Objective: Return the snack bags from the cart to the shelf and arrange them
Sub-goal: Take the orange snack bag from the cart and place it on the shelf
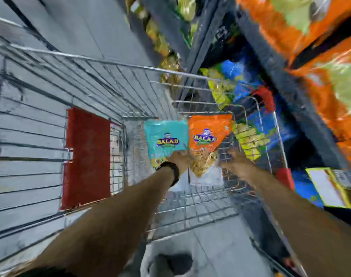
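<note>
A teal snack bag (166, 136) and an orange snack bag (208, 132) lie side by side in the wire cart (130, 66), seen from above. My left hand (182, 159), with a black band on its wrist, rests where the two bags' lower ends meet. Its fingers are curled onto the teal bag's edge. My right hand (235, 158) hovers with fingers spread just right of the orange bag's clear lower end, touching nothing. The whole view is motion-blurred.
The cart's red seat flap (86, 156) stands to the left of the bags. Dark shelves on the right hold large orange bags (320, 86), with yellow and blue packs (248, 140) on a lower level. Grey floor lies around the cart.
</note>
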### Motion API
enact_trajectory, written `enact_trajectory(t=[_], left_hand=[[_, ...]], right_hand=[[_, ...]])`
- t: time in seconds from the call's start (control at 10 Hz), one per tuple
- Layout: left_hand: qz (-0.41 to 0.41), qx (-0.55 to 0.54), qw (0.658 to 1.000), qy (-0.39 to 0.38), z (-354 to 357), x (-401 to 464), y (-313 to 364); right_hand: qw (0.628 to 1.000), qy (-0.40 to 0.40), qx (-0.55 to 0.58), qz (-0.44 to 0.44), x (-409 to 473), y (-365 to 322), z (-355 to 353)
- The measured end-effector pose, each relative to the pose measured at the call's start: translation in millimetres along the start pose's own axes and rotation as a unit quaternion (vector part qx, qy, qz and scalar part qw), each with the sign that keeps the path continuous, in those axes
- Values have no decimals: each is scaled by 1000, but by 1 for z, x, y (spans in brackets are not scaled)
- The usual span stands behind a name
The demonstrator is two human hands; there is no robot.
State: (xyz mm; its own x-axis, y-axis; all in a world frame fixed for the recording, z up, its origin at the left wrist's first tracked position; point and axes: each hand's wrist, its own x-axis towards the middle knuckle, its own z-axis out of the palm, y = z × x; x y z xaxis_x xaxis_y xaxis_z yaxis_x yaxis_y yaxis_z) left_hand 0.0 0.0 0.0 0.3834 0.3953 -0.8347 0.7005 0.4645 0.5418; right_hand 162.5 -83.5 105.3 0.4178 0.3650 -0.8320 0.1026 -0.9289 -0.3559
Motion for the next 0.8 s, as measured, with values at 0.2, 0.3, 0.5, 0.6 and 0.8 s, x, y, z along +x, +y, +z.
enact_trajectory(t=[0.2, 0.3, 0.5, 0.6, 0.8], left_hand=[[-21, 43, 998, 41, 20, 33, -8], [-24, 17, 999, 22, 25, 38, -8], [-62, -137, 989, -10, 38, 37, 11], [-78, -162, 983, 21, 48, 28, 18], [-63, -207, 976, -39, 35, 4, 28]], right_hand=[[996, -54, 26, 70, 50, 9, 13], [996, -21, -7, 86, 75, 24, 10], [995, 16, 53, 89, 83, 32, 9], [992, -2, 58, 112, 83, 30, 8], [996, -36, 33, 76, 64, 20, -1]])
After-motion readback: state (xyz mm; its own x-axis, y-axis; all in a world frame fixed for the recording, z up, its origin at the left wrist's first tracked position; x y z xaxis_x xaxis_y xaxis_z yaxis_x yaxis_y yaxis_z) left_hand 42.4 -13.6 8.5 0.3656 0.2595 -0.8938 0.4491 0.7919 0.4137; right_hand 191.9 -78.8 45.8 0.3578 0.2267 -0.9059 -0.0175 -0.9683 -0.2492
